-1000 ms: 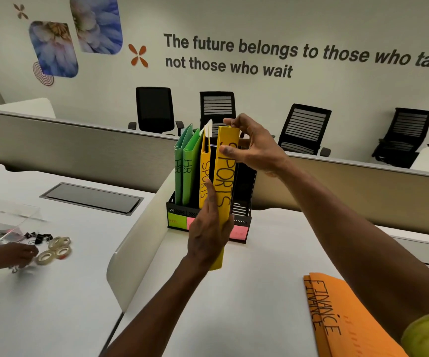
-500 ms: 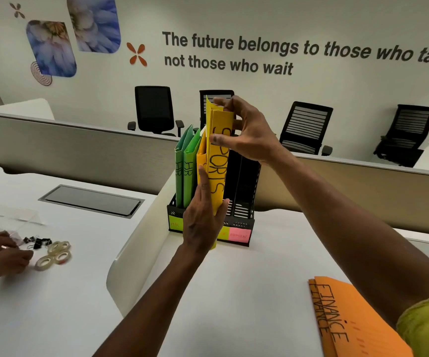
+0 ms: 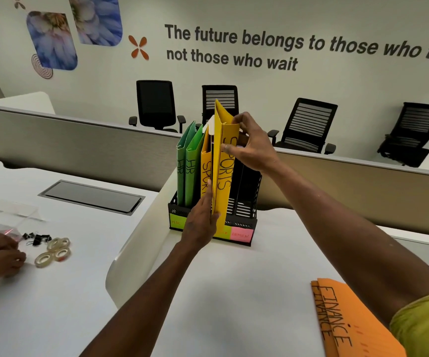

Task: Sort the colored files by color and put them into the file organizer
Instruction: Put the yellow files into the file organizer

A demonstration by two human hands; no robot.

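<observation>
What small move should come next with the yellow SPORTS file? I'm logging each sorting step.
Probably lower it straight down. The right hand pinches the top of the yellow SPORTS file, the left hand steadies its lower edge, and it stands upright at the file organizer beside the other yellow file, seemingly not fully seated.

The white table (image 3: 234, 292) carries a black file organizer (image 3: 244, 217), orange files (image 3: 357, 328), tape rolls (image 3: 53, 251) and binder clips (image 3: 36, 238).
</observation>
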